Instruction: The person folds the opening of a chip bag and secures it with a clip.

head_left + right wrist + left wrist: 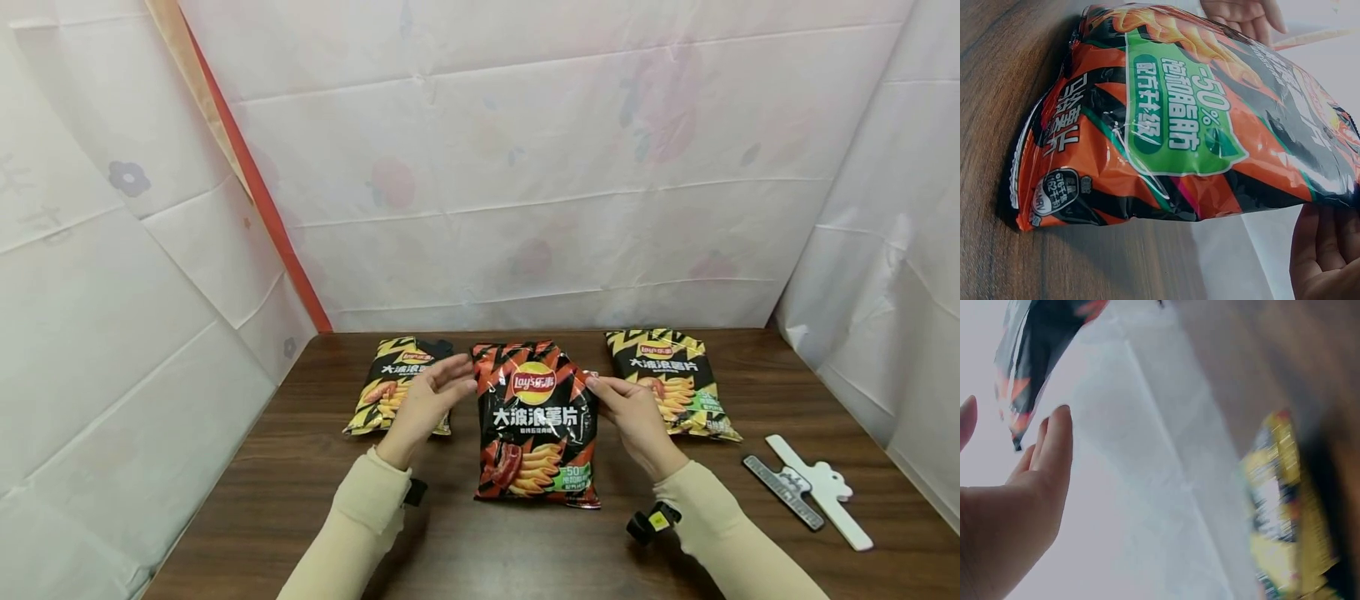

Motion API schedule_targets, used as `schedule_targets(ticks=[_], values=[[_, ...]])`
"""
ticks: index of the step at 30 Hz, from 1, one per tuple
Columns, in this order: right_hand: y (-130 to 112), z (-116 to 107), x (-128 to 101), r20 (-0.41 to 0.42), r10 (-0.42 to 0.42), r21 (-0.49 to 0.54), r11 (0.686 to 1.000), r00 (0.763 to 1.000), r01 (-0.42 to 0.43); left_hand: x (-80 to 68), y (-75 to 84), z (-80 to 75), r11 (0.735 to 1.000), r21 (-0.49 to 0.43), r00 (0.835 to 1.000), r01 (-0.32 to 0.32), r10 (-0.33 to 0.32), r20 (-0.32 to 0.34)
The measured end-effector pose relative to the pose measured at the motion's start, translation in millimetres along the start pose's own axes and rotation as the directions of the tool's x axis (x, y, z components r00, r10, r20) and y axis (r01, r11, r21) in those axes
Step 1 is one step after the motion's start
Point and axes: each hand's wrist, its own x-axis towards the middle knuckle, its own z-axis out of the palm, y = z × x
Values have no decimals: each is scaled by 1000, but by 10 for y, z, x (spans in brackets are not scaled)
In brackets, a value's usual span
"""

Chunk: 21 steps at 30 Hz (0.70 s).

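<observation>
Midway along the table's (315, 500) far edge, your left hand (425, 404) and right hand (632, 414), fingers spread and straight, flank the red chip bag (536, 421), fingertips at its upper sides.

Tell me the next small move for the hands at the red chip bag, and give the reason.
Probably close both hands onto the bag's top corners. The left hand and right hand flank the red chip bag at its upper sides with fingers straight, touching or nearly touching, not gripping. The bag lies flat on the table, and a sealing clip waits to the right.
</observation>
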Motion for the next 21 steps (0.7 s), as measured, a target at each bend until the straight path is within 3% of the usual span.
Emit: schedule_targets(ticks=[4, 9, 14, 21], values=[[-7, -1, -5, 11, 4, 7, 1000, 1000, -4, 75, 140, -51, 999, -24, 1000, -23, 23, -10], [-10, -5, -13, 8, 8, 2, 1000, 1000, -8, 175, 291, -46, 997, 66, 999, -47, 46, 11], [-6, -9, -19, 8, 2, 2, 1000, 1000, -2, 255, 411, 3, 992, 97, 997, -74, 73, 20], [-12, -7, -18, 19, -14, 5, 1000, 1000, 14, 354, 600, 105, 967, 216, 990, -137, 130, 47]])
